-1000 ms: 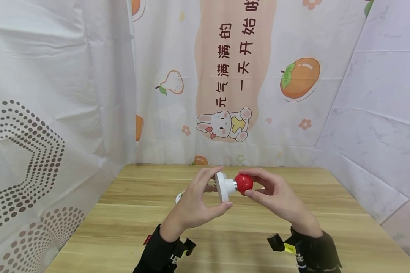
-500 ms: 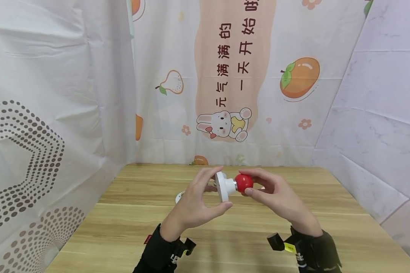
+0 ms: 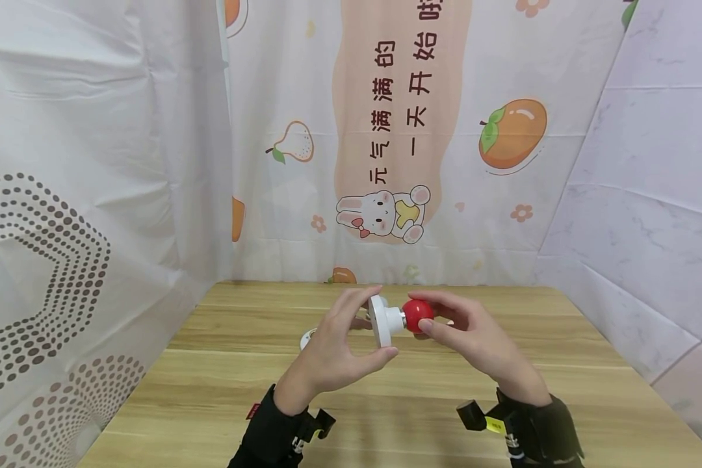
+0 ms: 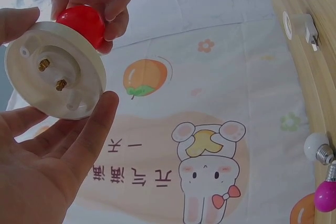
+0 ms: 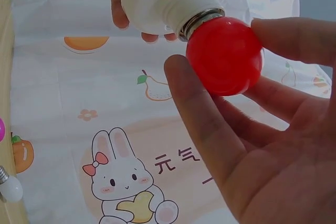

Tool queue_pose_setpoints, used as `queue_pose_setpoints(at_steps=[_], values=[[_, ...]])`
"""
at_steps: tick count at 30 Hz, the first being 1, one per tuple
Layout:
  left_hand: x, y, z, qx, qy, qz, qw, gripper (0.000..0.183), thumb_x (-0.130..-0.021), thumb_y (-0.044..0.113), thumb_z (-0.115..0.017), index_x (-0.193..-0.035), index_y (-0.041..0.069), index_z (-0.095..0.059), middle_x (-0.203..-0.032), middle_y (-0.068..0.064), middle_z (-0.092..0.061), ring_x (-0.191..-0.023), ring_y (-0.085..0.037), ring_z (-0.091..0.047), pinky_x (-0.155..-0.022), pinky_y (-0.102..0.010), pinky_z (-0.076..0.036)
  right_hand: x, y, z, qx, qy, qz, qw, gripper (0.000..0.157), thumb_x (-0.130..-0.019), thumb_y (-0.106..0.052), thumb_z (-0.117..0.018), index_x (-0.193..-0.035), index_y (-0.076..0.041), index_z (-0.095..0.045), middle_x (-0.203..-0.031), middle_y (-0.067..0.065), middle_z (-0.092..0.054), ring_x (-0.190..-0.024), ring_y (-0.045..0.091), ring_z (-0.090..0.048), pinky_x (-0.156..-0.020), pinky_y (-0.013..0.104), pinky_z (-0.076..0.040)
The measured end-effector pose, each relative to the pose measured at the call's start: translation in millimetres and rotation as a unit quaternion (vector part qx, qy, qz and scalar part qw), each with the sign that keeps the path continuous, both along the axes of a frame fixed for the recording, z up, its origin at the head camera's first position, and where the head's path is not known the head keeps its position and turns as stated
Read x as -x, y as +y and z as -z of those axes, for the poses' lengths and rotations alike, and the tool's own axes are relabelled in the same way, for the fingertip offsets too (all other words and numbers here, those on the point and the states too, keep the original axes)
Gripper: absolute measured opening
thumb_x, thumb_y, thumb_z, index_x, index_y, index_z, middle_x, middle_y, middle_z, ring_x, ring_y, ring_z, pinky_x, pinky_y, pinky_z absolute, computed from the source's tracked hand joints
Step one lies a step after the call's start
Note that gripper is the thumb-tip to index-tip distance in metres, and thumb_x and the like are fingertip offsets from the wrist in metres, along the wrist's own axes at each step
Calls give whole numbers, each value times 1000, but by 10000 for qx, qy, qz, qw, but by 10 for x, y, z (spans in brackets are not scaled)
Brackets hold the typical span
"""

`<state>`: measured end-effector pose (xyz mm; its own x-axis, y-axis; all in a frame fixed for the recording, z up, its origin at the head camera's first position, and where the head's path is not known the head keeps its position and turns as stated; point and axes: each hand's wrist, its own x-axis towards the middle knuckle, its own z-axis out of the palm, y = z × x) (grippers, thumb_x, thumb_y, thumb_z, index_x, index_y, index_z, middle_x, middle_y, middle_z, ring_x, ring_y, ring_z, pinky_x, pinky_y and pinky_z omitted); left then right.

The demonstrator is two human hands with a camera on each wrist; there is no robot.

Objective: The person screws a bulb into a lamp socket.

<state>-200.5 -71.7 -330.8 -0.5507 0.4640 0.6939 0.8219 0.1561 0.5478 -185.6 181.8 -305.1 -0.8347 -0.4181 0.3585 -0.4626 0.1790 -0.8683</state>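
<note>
A white round lamp holder [image 3: 381,321] is held up above the table, tilted on its side. My left hand [image 3: 333,348] grips its flat base by the rim, fingers and thumb spread around it. Two brass screws [image 4: 61,85] show on the back of the base in the left wrist view. A red light bulb [image 3: 418,315] sits at the mouth of the holder, with a band of its silver screw cap [image 5: 202,22] visible between them. My right hand [image 3: 474,335] pinches the bulb's globe between thumb and fingers.
Behind the left hand, a white round fitting [image 3: 307,338] lies on the wooden table [image 3: 222,364]. The left wrist view shows a white bulb [image 4: 317,147] and a magenta bulb [image 4: 326,196] on the table. Printed curtains [image 3: 281,78] stand behind and at both sides.
My right thumb has shifted slightly upward over the red bulb. The left hand and the lamp holder have stayed in place.
</note>
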Motion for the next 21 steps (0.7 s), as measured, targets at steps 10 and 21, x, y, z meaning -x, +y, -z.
queue_pose_setpoints(at_steps=[10, 21], values=[[-22, 1, -3, 0, -243, -62, 9997, 79, -83, 19, -84, -151, 15, -44, -135, -8, -52, -116, -17, -55, -87, -30, -59, -19, -24, -4, 109, 49, 60, 9999, 51, -100, -9, -62, -149, -8, -49, -130, 23, -58, -103, 32, -69, -85, 37, -60], [-18, 6, -3, -18, -133, -48, 9999, 79, -83, 19, -83, -150, 12, -44, -135, -5, -51, -115, -20, -56, -86, -29, -59, -15, -46, -5, 239, 351, 6, 9991, 31, -100, -5, -60, -131, 1, -59, -120, 22, -65, -94, 30, -72, -79, 43, -62]])
